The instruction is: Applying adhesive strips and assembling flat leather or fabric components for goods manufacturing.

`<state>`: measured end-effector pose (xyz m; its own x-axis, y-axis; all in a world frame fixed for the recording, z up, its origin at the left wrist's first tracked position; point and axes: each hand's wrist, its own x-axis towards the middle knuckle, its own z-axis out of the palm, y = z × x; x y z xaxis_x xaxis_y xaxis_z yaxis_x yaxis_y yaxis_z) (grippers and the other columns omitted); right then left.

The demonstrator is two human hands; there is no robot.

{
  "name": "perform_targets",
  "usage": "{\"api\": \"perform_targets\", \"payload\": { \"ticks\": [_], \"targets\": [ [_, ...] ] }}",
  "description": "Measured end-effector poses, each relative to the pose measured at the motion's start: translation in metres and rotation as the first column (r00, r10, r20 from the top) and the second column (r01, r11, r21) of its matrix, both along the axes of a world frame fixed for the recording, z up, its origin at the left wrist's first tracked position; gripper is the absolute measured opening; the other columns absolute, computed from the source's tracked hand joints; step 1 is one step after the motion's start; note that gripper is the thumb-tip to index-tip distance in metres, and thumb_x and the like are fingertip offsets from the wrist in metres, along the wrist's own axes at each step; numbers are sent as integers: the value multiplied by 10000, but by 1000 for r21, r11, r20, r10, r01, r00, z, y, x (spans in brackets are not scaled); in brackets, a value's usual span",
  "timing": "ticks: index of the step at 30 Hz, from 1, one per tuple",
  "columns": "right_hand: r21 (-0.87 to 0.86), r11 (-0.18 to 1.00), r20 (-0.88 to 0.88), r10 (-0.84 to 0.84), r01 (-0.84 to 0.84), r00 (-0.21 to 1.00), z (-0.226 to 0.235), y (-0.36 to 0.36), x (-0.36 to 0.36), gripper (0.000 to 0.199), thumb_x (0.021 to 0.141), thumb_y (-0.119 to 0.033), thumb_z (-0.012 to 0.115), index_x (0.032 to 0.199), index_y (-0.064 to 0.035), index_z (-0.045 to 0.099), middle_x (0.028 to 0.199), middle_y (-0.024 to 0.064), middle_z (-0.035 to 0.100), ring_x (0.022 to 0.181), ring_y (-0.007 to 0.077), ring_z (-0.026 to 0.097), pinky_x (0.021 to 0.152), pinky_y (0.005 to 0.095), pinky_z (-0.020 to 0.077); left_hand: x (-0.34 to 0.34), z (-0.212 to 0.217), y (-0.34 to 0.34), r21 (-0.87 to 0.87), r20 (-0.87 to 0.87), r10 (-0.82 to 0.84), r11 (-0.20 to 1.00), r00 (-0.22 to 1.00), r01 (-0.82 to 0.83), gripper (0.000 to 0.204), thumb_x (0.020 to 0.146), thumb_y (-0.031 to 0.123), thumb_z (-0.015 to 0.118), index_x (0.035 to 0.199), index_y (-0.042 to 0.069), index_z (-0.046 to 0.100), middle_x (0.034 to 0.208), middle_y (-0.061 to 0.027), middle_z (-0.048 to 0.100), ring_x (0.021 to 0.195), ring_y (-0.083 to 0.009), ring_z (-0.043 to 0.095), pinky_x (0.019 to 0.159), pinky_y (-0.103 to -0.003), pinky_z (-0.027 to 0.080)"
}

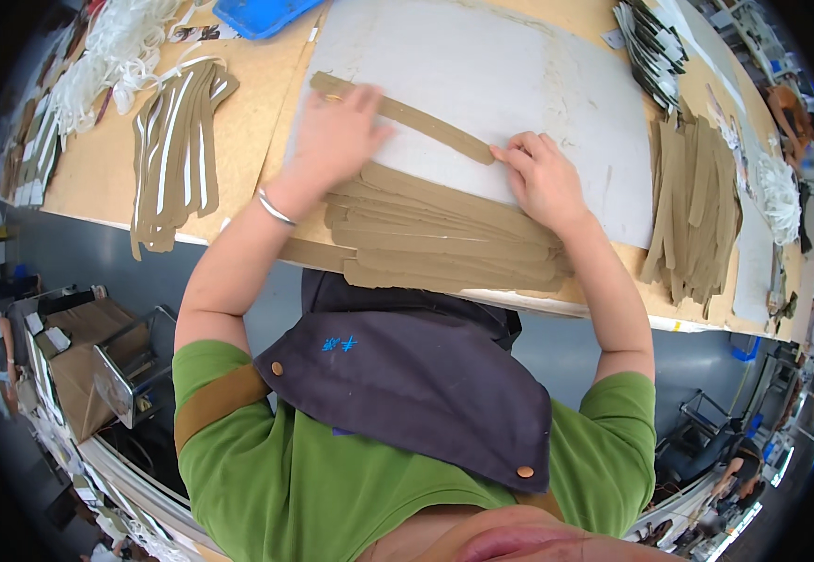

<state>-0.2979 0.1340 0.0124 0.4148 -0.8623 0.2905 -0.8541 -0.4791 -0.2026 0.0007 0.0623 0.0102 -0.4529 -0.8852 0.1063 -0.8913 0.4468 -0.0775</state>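
A long olive-brown strip (435,126) lies slantwise on the grey work sheet in front of me, its far end to the left. My right hand (543,178) pinches the strip's right end between thumb and forefinger. Over the left part of the strip is my left hand (341,136), slightly blurred, with its fingers apart; its palm hides some of the strip's edge. Between my forearms, a fanned stack of similar olive-brown strips (454,234) lies along the near table edge.
Strips with white bands (177,150) hang over the table edge at left, below a white heap of tape (117,56). More brown strips (693,206) lie at right, near dark pieces (651,51). A blue tray (262,14) stands at the back.
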Motion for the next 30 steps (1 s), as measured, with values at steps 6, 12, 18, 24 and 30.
{"api": "perform_targets", "payload": {
  "ticks": [6, 12, 18, 24, 30],
  "targets": [
    [1, 1000, -8, -10, 10, 1000, -1, -25, 19, 75, 835, -182, 690, 893, -135, 679, 895, 19, 609, 884, 231, 606, 719, 346, 531, -12, 4, 11, -171, -214, -240, 964, 947, 206, 480, 936, 354, 582, 1350, 117, 523, 1246, -95, 605, 1103, -240, 602, 1057, -478, 347],
    [-220, 974, 128, 86, -56, 988, 68, 18, 11, 104, 794, -168, 728, 884, -141, 683, 893, -4, 624, 828, 228, 614, 692, 345, 520, -29, 20, 30, -167, -233, -340, 937, 911, 307, 469, 875, 90, 611, 1333, 177, 559, 857, -7, 628, 876, -224, 629, 1040, -450, 368],
    [372, 922, 36, -128, 106, 991, 88, 96, -48, 288, 718, -154, 799, 984, -108, 697, 971, 43, 630, 940, 275, 602, 817, 381, 508, 14, 50, 90, 103, -220, -405, 895, 888, 434, 502, 858, 86, 615, 1346, 193, 565, 1113, -60, 593, 1087, -236, 581, 1076, -487, 329],
    [360, 933, 242, -72, -20, 968, 57, 90, -19, 771, 599, -252, 896, 1280, -117, 561, 1233, 116, 569, 1156, 332, 536, 991, 411, 467, 2, 36, 121, 284, -330, -380, 833, 864, 474, 920, 696, 448, 814, 1491, 230, 405, 1523, -121, 354, 1452, -364, 255, 1136, -519, 238],
    [443, 895, 39, -62, 39, 997, 36, 73, 9, 874, 566, -296, 916, 1306, -93, 497, 1206, 123, 561, 1149, 331, 533, 994, 411, 464, 1, 11, 124, 190, -324, -377, 873, 868, 450, 961, 660, 533, 807, 1482, 218, 422, 1524, -108, 364, 1448, -343, 275, 1142, -513, 233]
  ]
}}
